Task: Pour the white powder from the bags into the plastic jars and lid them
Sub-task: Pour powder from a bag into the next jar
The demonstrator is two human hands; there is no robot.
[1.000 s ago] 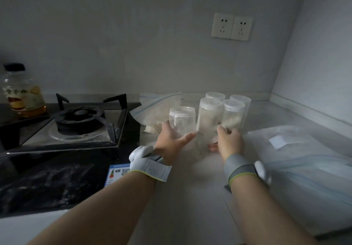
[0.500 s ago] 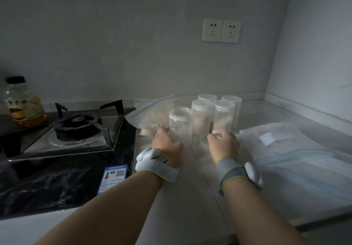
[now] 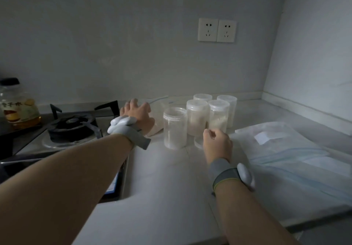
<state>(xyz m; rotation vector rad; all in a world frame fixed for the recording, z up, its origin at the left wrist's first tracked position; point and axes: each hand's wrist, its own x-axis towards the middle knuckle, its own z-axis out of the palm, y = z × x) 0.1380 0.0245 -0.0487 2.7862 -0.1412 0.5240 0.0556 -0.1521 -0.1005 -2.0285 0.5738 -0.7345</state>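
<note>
An open plastic jar (image 3: pixel 174 128) stands on the white counter (image 3: pixel 162 187), with a little white powder at its bottom. Right of it and behind stand several lidded jars (image 3: pixel 197 119) holding powder. A zip bag of white powder (image 3: pixel 157 109) lies behind and left of the open jar. My left hand (image 3: pixel 136 113) reaches over this bag, fingers spread and touching its top. My right hand (image 3: pixel 217 142) sits in front of the lidded jars, fingers curled round a clear lid (image 3: pixel 198 143) low on the counter. Most of the lid is hidden by the hand.
A gas stove (image 3: pixel 70 128) fills the left side, with a bottle of yellow oil (image 3: pixel 17 107) behind it. Flat empty plastic bags (image 3: pixel 285 149) cover the counter at the right. Two wall sockets (image 3: pixel 217 29) sit above the jars. Walls close the back and right.
My left hand let go of the open jar and moved back left onto the powder bag. The right hand stayed by the jars. The head has tilted a little.
</note>
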